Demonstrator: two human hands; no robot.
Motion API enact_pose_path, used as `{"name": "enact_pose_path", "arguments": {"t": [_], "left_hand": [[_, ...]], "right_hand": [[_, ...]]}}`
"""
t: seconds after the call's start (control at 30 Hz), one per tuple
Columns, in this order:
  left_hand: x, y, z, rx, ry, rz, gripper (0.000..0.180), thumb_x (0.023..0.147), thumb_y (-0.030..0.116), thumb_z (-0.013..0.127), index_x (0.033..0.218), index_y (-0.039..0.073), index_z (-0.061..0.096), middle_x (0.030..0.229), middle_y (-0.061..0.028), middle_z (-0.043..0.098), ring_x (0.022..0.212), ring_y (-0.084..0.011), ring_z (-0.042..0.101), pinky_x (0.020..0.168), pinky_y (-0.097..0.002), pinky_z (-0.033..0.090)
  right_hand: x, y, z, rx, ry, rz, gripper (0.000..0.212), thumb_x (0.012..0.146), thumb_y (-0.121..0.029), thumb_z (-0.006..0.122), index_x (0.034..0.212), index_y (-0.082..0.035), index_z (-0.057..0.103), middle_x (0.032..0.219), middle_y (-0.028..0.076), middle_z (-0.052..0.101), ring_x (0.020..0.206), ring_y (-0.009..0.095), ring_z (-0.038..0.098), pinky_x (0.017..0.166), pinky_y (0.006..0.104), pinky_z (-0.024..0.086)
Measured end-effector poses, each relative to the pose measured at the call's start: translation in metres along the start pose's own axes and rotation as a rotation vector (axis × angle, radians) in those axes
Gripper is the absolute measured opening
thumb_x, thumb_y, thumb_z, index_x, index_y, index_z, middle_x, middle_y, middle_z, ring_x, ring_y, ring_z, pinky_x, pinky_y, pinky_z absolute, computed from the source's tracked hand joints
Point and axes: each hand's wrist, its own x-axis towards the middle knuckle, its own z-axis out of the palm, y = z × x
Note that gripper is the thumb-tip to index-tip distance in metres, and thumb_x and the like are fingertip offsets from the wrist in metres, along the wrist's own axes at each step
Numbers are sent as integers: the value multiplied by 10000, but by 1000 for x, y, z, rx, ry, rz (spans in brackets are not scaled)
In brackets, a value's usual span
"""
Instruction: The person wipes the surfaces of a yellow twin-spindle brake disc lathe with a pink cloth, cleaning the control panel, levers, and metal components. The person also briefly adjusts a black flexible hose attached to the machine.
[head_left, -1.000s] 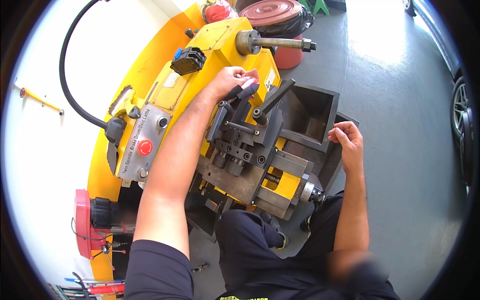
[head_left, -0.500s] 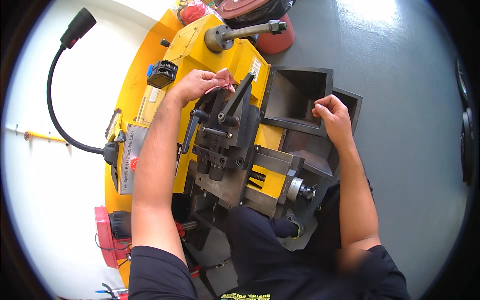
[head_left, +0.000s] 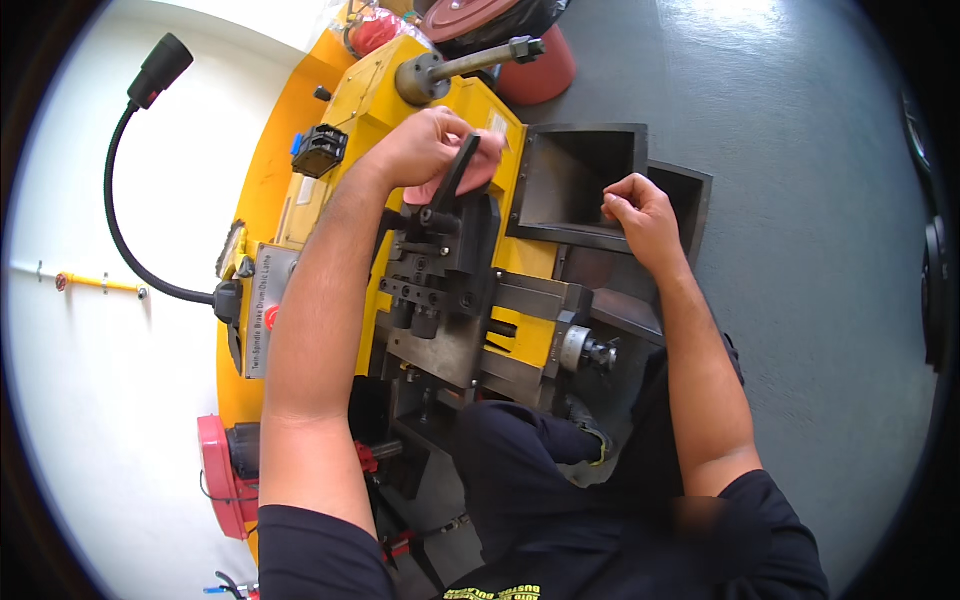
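My left hand (head_left: 428, 147) reaches over a yellow brake lathe (head_left: 375, 100) and grips a pink cloth (head_left: 484, 172). The cloth hangs around the upper part of a black lever handle (head_left: 462, 172) and lies against the dark tool block. Below it are the metal cross slide (head_left: 440, 355) and a silver handwheel (head_left: 576, 348). My right hand (head_left: 645, 215) hovers at the right, in front of an open dark metal chute (head_left: 580, 130). Its fingers are curled in with the thumb pressed to them, and nothing shows between them.
A black gooseneck lamp (head_left: 110, 210) rises at the left before the white wall. The lathe's spindle arm (head_left: 480, 62) juts out at the top. Behind it stands a dark red bin (head_left: 540, 75). A red machine (head_left: 222, 470) sits lower left. Grey floor (head_left: 800, 250) spreads to the right.
My left hand and the cloth have shifted up and to the right, and the cloth now wraps about the lever. My right hand stays curled, slightly further left in view.
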Motion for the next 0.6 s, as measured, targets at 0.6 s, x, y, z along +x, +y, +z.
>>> {"name": "enact_pose_path", "arguments": {"t": [0.6], "left_hand": [[34,-97,3,-59,656,197,158,1028,81,643,1121,-42,677,1031,-174,753,941,-300,695,879,-392,530]], "right_hand": [[-106,-33,-32,-249,180,-156,147,894,-138,690,960,-7,690,853,150,738,792,289,719,725,414,551]]}}
